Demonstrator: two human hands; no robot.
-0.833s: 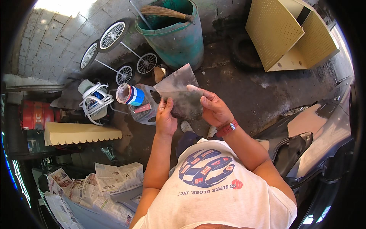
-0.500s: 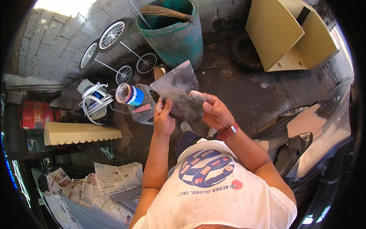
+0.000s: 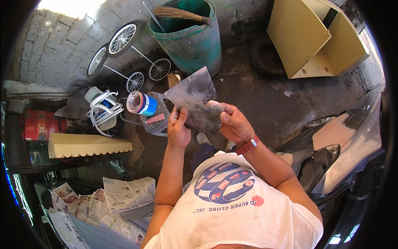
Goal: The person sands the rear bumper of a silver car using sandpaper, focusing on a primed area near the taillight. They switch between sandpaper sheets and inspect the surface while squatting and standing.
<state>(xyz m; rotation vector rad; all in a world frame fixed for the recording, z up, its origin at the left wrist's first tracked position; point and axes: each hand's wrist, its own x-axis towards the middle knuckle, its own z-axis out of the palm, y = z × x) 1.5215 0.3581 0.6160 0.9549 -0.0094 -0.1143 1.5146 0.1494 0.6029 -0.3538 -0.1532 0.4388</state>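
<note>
In front of my chest I hold two flat metal spreader blades. My left hand (image 3: pixel 178 129) grips the edge of the upper blade (image 3: pixel 192 88), which is grey, smeared and tilted up toward the far side. My right hand (image 3: pixel 233 122) is closed on the lower blade (image 3: pixel 203 117), dark with smeared filler, which overlaps the upper one. A red band sits on my right wrist (image 3: pixel 248 146). An open can (image 3: pixel 141 103) with a blue and white label lies on the floor just left of my left hand.
A green bin (image 3: pixel 191 41) with a broom stands ahead. Small spoked wheels (image 3: pixel 122 39) lean on the brick wall. A yellow perforated cabinet (image 3: pixel 315 37) is at right, a dark car body (image 3: pixel 344 145) beside me, newspapers (image 3: pixel 120 197) at lower left.
My left hand slid down along the blades and took hold of the upper blade's edge; the blades tilted slightly. My right hand kept its grip.
</note>
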